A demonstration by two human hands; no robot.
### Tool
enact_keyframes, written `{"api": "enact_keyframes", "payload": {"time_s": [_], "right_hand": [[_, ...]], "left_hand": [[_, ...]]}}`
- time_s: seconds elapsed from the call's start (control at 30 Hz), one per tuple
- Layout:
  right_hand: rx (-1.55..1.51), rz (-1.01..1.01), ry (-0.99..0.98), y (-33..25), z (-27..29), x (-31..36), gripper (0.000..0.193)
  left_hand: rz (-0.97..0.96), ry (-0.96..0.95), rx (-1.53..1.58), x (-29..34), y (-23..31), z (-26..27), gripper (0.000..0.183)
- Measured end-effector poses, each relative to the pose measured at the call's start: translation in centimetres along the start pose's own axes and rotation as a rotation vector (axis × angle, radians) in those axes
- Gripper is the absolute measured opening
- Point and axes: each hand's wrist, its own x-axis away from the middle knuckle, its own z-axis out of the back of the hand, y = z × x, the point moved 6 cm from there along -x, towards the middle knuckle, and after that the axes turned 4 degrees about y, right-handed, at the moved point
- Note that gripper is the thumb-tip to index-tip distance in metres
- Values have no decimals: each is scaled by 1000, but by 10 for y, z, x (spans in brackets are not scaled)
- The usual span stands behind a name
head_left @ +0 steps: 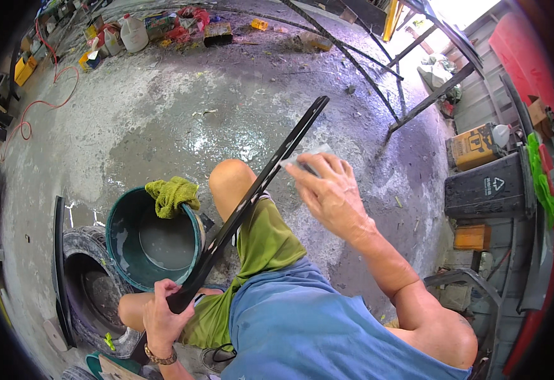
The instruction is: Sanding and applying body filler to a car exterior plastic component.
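Note:
A long, narrow black trim strip (224,237) slants across my lap, its far end raised over the floor. My left hand (164,316), with a watch at the wrist, is closed around its near end. Beside the upper half of the strip, my right hand (334,196) pinches a thin greyish sheet (322,149), perhaps sandpaper; the fingers cover most of it. Whether the sheet touches the strip I cannot tell. Left of my knee stands a round dark-green tub (123,221) holding cloudy liquid. A yellow-green cloth (173,195) is draped over its far rim.
A worn tyre (77,253) lies against the tub, with another dark strip (59,266) beside it. The concrete floor (226,133) is wet in patches. A metal stand (416,114) is at far right, a black bin (487,190) at right. Bottles and boxes (133,33) line the back; a red hose (68,95) curls left.

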Motion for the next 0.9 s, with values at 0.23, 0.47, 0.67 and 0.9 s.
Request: {"api": "enact_keyframes", "payload": {"time_s": [0.23, 0.47, 0.67, 0.9], "right_hand": [[-840, -597, -77, 86, 17, -8, 27], [-1221, -751, -209, 114, -28, -4, 43], [-1143, -755, -285, 112, -45, -1, 41], [-1149, -716, -453, 64, -63, 12, 40]], "left_hand": [[-48, 70, -210, 22, 4, -17, 58], [-82, 93, -267, 27, 6, -22, 64], [-96, 103, -241, 29, 8, -22, 66], [-56, 60, -218, 26, 9, -20, 63]]}}
